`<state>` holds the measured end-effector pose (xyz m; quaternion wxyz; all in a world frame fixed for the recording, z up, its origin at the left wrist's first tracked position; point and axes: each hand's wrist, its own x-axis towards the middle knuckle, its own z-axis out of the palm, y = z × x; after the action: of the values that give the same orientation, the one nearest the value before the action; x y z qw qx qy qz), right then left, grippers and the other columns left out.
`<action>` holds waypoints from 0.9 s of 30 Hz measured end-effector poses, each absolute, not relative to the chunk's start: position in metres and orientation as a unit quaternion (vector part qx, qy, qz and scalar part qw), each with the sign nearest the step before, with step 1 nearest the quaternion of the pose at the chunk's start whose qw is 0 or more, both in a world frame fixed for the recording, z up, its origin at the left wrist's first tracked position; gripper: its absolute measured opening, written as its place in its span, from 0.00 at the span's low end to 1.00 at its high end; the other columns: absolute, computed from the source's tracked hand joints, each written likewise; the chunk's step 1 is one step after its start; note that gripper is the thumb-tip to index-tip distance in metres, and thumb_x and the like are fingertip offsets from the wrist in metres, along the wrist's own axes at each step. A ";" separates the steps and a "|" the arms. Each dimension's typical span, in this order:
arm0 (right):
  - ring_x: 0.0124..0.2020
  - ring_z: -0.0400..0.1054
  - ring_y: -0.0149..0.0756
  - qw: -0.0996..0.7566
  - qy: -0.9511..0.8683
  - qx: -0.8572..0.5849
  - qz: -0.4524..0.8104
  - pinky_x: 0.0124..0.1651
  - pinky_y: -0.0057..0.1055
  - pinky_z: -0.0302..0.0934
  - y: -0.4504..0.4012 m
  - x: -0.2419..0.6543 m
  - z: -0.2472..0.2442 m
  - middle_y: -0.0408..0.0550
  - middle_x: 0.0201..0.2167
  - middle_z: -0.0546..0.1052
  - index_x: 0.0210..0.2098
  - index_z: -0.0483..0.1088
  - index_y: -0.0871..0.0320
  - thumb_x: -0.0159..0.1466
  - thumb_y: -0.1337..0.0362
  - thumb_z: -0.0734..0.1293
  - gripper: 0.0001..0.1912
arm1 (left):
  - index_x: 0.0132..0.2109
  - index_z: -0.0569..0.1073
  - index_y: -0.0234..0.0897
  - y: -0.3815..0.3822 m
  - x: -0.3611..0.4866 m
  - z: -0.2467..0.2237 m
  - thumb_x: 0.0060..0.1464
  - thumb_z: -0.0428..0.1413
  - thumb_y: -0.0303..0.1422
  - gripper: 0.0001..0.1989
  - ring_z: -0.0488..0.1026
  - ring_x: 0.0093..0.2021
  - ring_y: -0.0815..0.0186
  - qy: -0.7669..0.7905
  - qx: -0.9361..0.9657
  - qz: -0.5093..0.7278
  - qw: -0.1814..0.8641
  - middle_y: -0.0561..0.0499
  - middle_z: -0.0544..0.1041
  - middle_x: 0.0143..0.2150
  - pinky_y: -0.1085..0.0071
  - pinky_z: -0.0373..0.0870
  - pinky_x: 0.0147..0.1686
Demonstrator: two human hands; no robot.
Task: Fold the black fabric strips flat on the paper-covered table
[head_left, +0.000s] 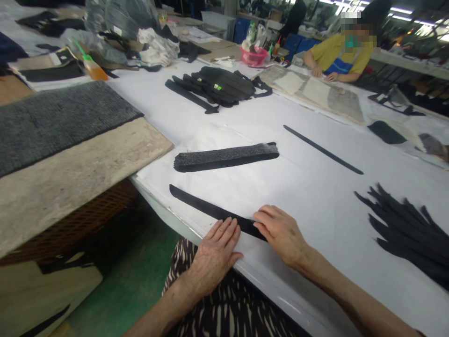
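A long black fabric strip lies near the front edge of the white-covered table. My left hand rests flat on the strip's lower edge, fingers stretched out. Beside it, my right hand pinches the strip's right part between thumb and fingers; the strip's right end is hidden under it. Behind the strip is a neat stack of grey-and-black strips. A single thin black strip lies farther back on the right.
Black pointed pieces are fanned out at the right. A black fabric pile and a pink basket stand farther back. At the left is a board with grey fabric. Another person works at the back right.
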<state>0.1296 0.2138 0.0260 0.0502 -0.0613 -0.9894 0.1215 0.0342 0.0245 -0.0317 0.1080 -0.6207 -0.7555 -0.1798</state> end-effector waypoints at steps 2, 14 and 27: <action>0.36 0.62 0.36 0.059 -0.995 -0.024 0.078 0.39 0.32 0.54 0.204 0.117 0.016 0.47 0.34 0.70 0.34 0.68 0.58 0.63 0.70 0.62 0.04 | 0.55 0.69 0.30 0.024 0.035 -0.032 0.64 0.43 0.41 0.22 0.64 0.60 0.58 -0.756 -0.618 -0.188 0.105 0.42 0.69 0.58 0.59 0.64 0.58; 0.31 0.57 0.38 0.106 -0.990 0.079 -0.042 0.34 0.35 0.47 0.194 0.105 -0.003 0.50 0.29 0.67 0.30 0.67 0.61 0.61 0.77 0.58 0.09 | 0.57 0.66 0.29 0.025 0.037 -0.032 0.63 0.46 0.40 0.22 0.63 0.60 0.57 -0.761 -0.616 -0.189 0.077 0.43 0.69 0.58 0.59 0.62 0.59; 0.30 0.61 0.30 0.015 -0.947 -0.162 0.275 0.35 0.27 0.52 0.206 0.099 0.011 0.42 0.29 0.69 0.31 0.66 0.58 0.68 0.69 0.54 0.13 | 0.56 0.67 0.30 0.025 0.036 -0.031 0.63 0.46 0.40 0.21 0.62 0.60 0.56 -0.760 -0.620 -0.184 0.068 0.42 0.68 0.59 0.57 0.60 0.60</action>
<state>0.0995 0.2063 0.0110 0.0153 -0.1623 -0.9474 0.2753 0.0360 0.0247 -0.0314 0.0682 -0.6202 -0.7596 -0.1836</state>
